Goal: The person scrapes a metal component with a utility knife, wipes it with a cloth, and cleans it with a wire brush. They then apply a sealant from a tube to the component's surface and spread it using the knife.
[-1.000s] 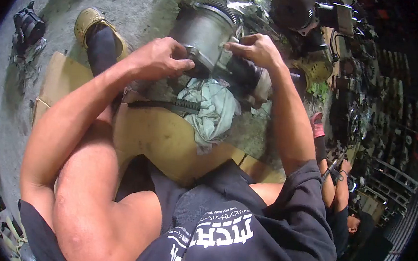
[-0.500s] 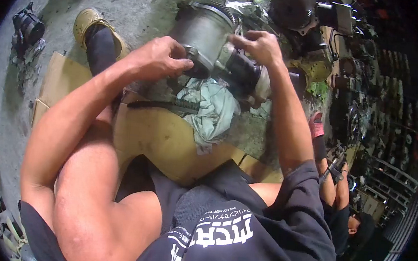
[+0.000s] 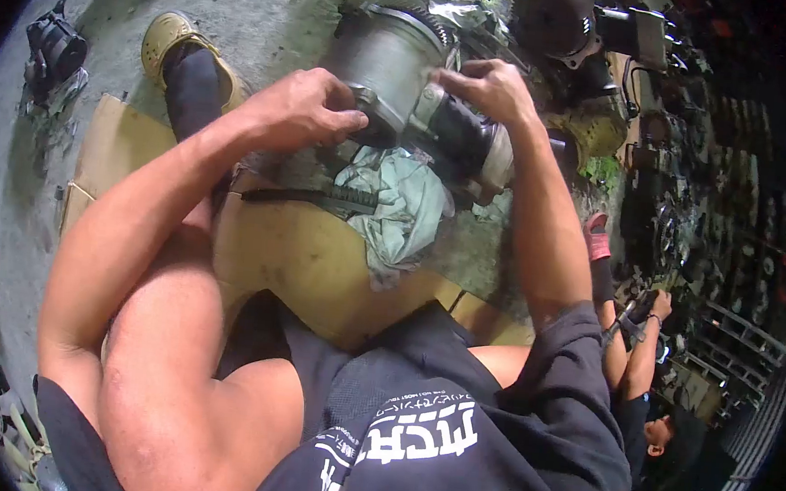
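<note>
A grey cylindrical metal housing with a toothed gear at its far end stands on the floor ahead of me. At its near left rim, my left hand is closed, thumb and fingers gripping the flange edge. My right hand is at the housing's right side, its fingers bent together and slightly blurred; whatever they hold is hidden. Beneath that hand, a dark cylindrical part adjoins the housing. Close to me lie a crumpled pale rag and a black-bristled brush.
Cardboard covers the floor under my legs. Another geared machine part stands at the upper right, and a dark part lies at far left. A co-worker sits at right, near metal racks.
Both my hands stay at the housing, with only small finger shifts on the right hand. The co-worker's hands have moved slightly. The view has shifted a little.
</note>
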Demonstrator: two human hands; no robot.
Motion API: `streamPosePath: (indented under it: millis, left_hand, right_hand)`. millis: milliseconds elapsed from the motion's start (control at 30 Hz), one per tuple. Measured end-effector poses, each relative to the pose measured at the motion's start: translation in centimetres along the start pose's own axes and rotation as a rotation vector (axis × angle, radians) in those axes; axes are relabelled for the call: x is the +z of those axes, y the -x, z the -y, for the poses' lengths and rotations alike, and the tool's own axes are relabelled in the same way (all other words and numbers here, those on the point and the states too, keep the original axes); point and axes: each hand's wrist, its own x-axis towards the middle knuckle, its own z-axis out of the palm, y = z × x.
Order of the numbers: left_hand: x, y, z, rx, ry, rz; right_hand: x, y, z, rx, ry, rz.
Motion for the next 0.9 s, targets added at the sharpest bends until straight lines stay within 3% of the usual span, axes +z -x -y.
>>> streamPosePath:
  millis: [33, 67, 100, 167, 233, 300, 367, 433, 500, 600, 633, 700, 767, 800, 833, 900]
  left_hand:
    - [0.1, 0.1, 0.2, 0.005, 0.034, -0.003]
    - [0.0, 0.1, 0.1, 0.006, 0.032, -0.001]
    - [0.0, 0.0, -0.1, 0.0, 0.01, -0.003]
    - [0.1, -0.1, -0.1, -0.009, -0.009, -0.006]
    - [0.1, 0.1, 0.0, 0.022, 0.012, -0.017]
    - [-0.2, -0.1, 0.0, 0.015, -0.01, -0.006]
    - [0.1, 0.0, -0.3, 0.004, -0.025, 0.005]
    - [0.0, 0.4, -0.5, 0.003, -0.011, -0.03]
    - [-0.1, 0.0, -0.2, 0.001, -0.003, -0.015]
    - [0.1, 0.0, -0.3, 0.0, 0.014, -0.013]
    - [0.0, 0.2, -0.3, 0.001, 0.015, -0.022]
    - [0.0, -0.1, 0.0, -0.019, 0.046, -0.013]
    - [0.4, -0.3, 0.3, -0.036, 0.087, 0.001]
    - [0.3, -0.4, 0.4, -0.008, 0.045, -0.011]
    - [0.1, -0.3, 0.3, 0.018, 0.002, -0.023]
    - [-0.1, -0.1, 0.1, 0.012, -0.006, -0.015]
  right_hand:
    - [-0.3, 0.2, 0.5, -0.012, -0.009, 0.184]
    - [-0.1, 0.0, 0.2, -0.023, 0.021, 0.138]
    - [1.5, -1.0, -2.0, -0.046, 0.02, -0.179]
    - [0.7, -0.8, -1.3, 0.01, -0.02, -0.091]
    - [0.1, 0.2, 0.4, -0.024, -0.119, 0.209]
    - [-0.4, 0.3, 0.6, -0.046, -0.044, 0.177]
    - [-0.1, -0.2, 0.5, 0.048, 0.055, -0.115]
    - [-1.2, 0.8, 1.7, -0.005, -0.042, 0.204]
    - [-0.1, 0.1, 0.1, -0.006, 0.007, -0.007]
    - [-0.3, -0.3, -0.5, 0.037, -0.028, 0.055]
    - [-0.1, -0.4, -0.3, -0.014, 0.004, 0.203]
    - [0.1, -0.1, -0.5, -0.089, 0.016, 0.04]
    - [0.2, -0.6, -1.4, 0.036, 0.013, -0.098]
    - [0.6, -1.1, -2.1, -0.026, 0.009, -0.029]
    - [0.0, -0.6, -0.9, -0.086, -0.026, 0.233]
    - [-0.1, -0.2, -0.3, -0.056, 0.033, 0.181]
